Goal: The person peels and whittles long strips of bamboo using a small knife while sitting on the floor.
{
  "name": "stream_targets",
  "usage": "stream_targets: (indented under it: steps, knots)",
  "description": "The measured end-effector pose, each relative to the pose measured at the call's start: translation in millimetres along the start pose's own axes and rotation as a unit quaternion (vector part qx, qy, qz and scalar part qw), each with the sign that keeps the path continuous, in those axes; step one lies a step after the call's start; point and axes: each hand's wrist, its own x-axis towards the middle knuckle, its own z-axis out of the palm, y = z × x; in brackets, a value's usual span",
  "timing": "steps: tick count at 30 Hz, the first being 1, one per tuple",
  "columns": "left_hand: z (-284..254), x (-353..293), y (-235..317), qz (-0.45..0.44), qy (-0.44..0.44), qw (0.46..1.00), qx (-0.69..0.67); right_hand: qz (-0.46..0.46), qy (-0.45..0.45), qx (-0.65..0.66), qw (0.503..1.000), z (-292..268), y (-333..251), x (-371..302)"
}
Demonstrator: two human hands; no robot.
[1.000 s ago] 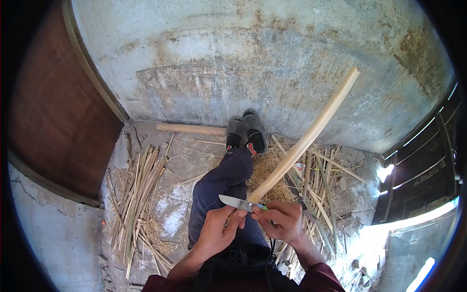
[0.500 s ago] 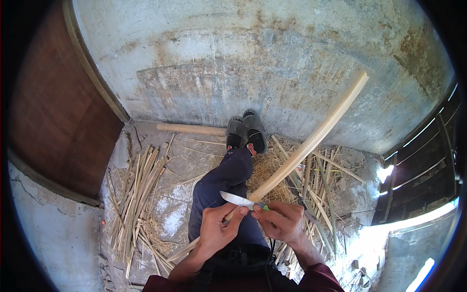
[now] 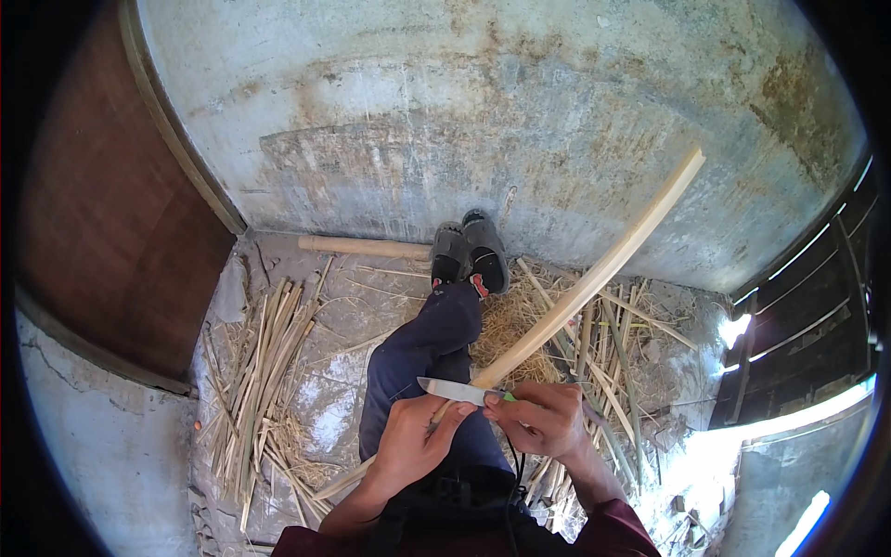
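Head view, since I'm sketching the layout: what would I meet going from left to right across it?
Brown panel → left stick pile → left hand → right hand → dark planks.

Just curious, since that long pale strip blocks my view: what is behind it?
Behind the strip, the stained wall shows higher up; loose shavings and thin sticks lie lower down. What its width directly covers cannot be seen.
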Motion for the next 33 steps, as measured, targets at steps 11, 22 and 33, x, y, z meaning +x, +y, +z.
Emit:
stream_targets:
  steps: [11, 22, 33]
  knots:
    - [5.2, -3.1, -2.5, -0.026, 0.017, 0.999, 0.024, -0.050, -0.010, -0.055, 0.997, -5.3, 3.8, 4.8]
    - [2.1, 1.2, 3.6, -0.048, 0.017, 0.997, 0.062, -0.043, 0.015, -0.080, 0.996, 0.6, -5.9, 4.6]
    - [-1.9, 2.2, -2.2, -0.016, -0.016, 0.999, 0.042, -0.045, 0.025, -0.073, 0.996, -0.4, 0.2, 2.5]
